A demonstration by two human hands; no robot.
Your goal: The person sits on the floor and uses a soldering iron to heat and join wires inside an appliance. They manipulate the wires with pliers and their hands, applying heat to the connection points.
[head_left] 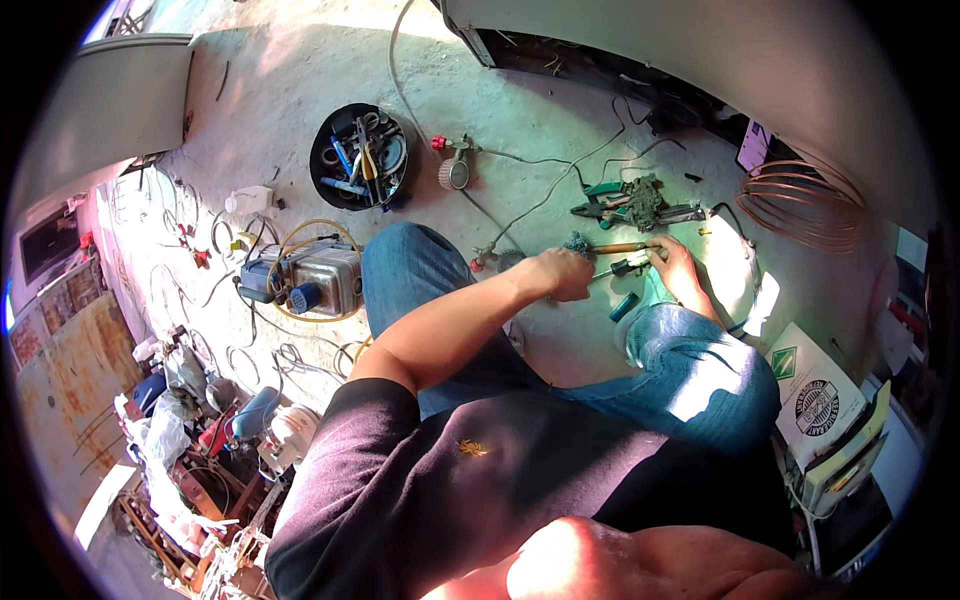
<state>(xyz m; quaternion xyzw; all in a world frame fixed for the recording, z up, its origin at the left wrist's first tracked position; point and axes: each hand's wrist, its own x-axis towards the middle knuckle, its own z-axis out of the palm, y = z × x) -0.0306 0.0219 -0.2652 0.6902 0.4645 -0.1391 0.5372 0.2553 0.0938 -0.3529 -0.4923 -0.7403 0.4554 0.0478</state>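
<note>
My left hand (567, 274) is closed at the left end of a copper-coloured tube (622, 247), with a tuft of blue-green scouring material (577, 243) at its fingers. My right hand (672, 264) pinches the tube's other end. Just below the tube, a screwdriver with a black handle (630, 265) lies close to the right fingers. A dark teal cylinder (624, 306) rests on the floor between my legs. Beyond my hands are green-handled pliers (592, 209) and a crumpled grey-green rag (645, 203).
A black bowl of hand tools (320, 168) stands ahead to the left. Near it sits a pressure gauge with a red-knobbed valve (454, 172) and hoses. A pump (330, 277) is beside my left knee. A copper tubing coil (800, 210) and a white carton (815, 395) are at right.
</note>
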